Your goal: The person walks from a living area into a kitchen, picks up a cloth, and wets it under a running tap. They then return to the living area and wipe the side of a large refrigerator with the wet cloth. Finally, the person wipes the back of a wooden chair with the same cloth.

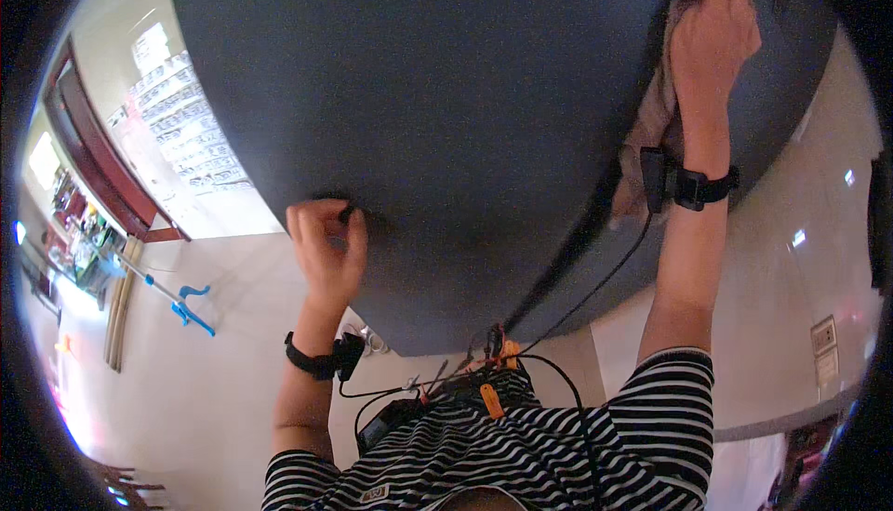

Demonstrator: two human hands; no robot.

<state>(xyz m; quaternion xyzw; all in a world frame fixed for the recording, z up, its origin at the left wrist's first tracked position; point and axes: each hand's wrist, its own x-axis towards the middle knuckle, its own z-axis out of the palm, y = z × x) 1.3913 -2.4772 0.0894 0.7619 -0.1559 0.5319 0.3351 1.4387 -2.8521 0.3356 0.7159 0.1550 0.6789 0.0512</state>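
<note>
A large, smooth dark grey panel (446,106) fills the middle of the view; what it belongs to is not clear. Up at the top right, my right hand (715,58) grips a brownish-grey cloth (645,127) and presses it against the panel. Part of the cloth trails down along a black seam (558,263) that crosses the surface at a slant. My left hand (324,239) is at the panel's lower left with fingers bent and thumb close to them. A small dark spot shows between those fingertips, and I cannot tell whether it is an object or shadow.
Black wrist-worn devices (691,187) trail cables (586,281) towards my waist. A blue-footed stand (185,309) and long poles (122,309) are on the floor to the left. Printed sheets (185,127) cover a wall beside a dark red door frame (104,155). A wall socket (824,350) is at right.
</note>
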